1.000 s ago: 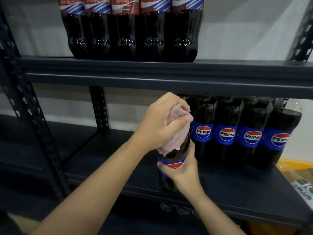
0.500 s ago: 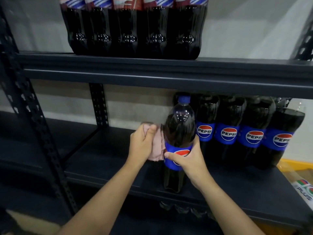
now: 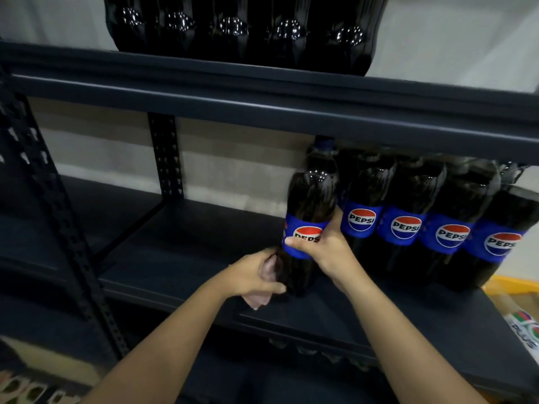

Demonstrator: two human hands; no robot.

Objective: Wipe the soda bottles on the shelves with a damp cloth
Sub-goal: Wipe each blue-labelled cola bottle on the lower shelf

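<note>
Fingers (image 3: pixel 294 241) of the right hand (image 3: pixel 323 252) curled round the blue "PEPSI" label of a dark plastic cola bottle (image 3: pixel 309 205); the left hand (image 3: pixel 252 277) clenched a pale pink cloth (image 3: pixel 268 271) against its lower body.

The held bottle stood upright on the dark grey metal shelf (image 3: pixel 180 249), just left of a row of four matching Pepsi bottles (image 3: pixel 428 223), all full of dark soda. Above that row, on the upper shelf board (image 3: pixel 262 106), stood glossy black bottle bases (image 3: pixel 242 30). Right of the row lay a carton printed "PLUS" (image 3: pixel 523 330).
</note>
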